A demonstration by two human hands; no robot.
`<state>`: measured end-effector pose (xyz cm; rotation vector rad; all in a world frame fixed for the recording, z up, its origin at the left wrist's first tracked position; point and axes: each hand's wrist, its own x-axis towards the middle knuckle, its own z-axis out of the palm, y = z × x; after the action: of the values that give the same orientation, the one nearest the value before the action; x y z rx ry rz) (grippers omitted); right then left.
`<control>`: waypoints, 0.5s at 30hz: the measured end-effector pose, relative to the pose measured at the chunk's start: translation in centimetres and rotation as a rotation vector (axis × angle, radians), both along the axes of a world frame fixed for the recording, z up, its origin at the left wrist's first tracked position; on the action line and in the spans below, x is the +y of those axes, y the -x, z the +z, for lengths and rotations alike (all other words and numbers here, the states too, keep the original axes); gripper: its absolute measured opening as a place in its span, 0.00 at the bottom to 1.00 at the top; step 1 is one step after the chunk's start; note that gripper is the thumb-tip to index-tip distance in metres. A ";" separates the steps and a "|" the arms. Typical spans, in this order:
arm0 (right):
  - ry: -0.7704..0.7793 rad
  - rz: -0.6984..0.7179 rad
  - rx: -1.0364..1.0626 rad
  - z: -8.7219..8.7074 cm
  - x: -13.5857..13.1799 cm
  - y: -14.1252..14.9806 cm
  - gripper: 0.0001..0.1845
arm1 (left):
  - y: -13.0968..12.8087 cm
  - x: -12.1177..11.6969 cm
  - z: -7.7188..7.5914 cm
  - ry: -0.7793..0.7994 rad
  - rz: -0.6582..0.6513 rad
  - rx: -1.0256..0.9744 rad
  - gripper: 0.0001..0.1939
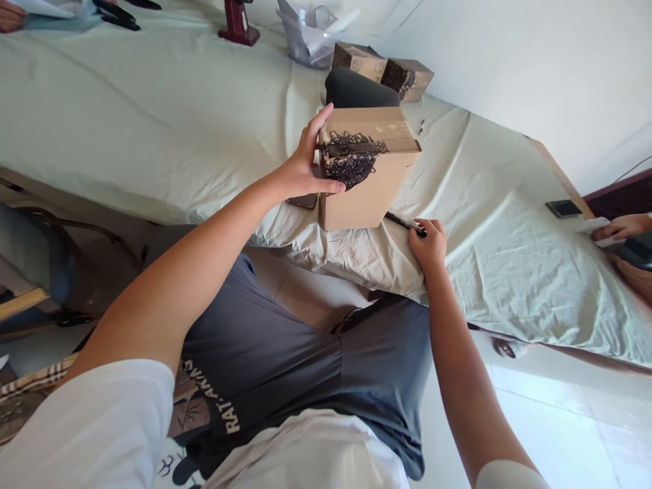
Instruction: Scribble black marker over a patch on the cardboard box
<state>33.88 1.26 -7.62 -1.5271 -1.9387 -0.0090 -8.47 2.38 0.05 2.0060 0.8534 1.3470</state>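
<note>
A cardboard box stands on the pale green cloth in front of me, with dense black scribble across its upper left edge and corner. My left hand grips the box's left side, thumb on the front face and fingers reaching over the top. To the right of the box, my right hand rests on the cloth with its fingers closed around one end of a black pen. The pen's other end lies close to the box's lower right corner. A dark phone lies left of the box, partly hidden.
Behind the box are a dark rounded object and two more scribbled boxes. A clear plastic basket and a maroon stand sit farther back. Another phone lies right. Other people's hands show at both sides.
</note>
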 end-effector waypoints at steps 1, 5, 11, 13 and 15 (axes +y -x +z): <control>-0.002 0.004 -0.003 0.0 0.0 0.0 0.17 | -0.1 0.3 -0.1 -0.002 0.000 0.011 0.71; -0.006 0.030 -0.012 -0.1 0.0 0.0 0.13 | -0.4 1.0 0.4 -0.042 0.021 0.085 0.71; 0.014 0.035 0.000 -0.1 0.0 0.0 0.11 | 0.0 2.6 2.9 -0.191 0.044 0.365 0.78; 0.013 0.040 0.009 -0.2 0.0 -0.1 0.11 | 0.0 3.8 3.4 -0.341 0.071 0.393 0.76; 0.012 0.047 0.015 -0.3 0.1 -0.2 0.11 | -0.3 4.8 3.4 -0.417 0.194 0.343 0.75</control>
<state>34.04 1.34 -7.92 -1.4848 -1.9651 0.0341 -8.13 7.18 3.42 2.5889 1.0021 1.3953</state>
